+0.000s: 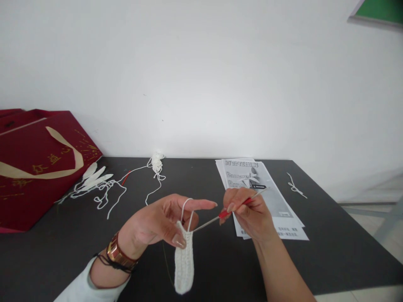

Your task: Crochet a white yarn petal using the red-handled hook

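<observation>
My left hand (163,222) pinches the top of a white crocheted strip (184,268) between thumb and fingers. White yarn (183,207) loops over its raised index finger and runs down to the strip's upper edge. My right hand (247,212) grips the red handle of a crochet hook (208,223), held slantwise. The hook's thin metal end reaches the top edge of the strip; whether a loop sits on it is too small to tell. A thin dark thread (166,264) hangs beside the strip.
A dark red gift bag (37,155) stands at the left, with white crocheted pieces (94,178) and a red stick (126,178) near it. A yarn bundle (156,162) lies by the wall. Printed sheets (273,201) and a tied white cord (295,186) lie right on the dark table (330,251).
</observation>
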`<action>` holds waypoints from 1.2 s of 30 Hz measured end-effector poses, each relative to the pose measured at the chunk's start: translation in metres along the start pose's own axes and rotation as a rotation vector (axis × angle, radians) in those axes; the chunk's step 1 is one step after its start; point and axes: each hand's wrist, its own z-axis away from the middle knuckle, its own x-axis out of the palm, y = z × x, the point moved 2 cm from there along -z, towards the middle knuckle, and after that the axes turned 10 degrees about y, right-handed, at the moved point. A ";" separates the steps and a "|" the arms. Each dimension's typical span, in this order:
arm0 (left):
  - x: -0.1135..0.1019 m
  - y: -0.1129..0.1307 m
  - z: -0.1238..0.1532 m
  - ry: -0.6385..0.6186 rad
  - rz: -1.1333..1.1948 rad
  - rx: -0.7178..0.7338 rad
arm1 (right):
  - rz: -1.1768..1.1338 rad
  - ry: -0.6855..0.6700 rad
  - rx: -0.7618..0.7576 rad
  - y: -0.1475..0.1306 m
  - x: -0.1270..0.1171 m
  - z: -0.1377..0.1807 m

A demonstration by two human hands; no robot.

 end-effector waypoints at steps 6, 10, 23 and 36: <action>0.000 0.000 0.002 -0.003 -0.150 0.067 | -0.071 0.025 0.066 0.001 0.004 0.000; 0.002 0.000 0.004 0.002 -0.190 0.095 | -0.108 0.045 0.103 0.004 0.005 0.001; 0.002 0.002 0.004 0.007 -0.251 0.118 | -0.186 0.054 0.161 0.006 0.006 0.000; 0.006 0.004 -0.009 0.479 -0.500 0.424 | -0.241 0.395 0.357 0.031 0.023 0.002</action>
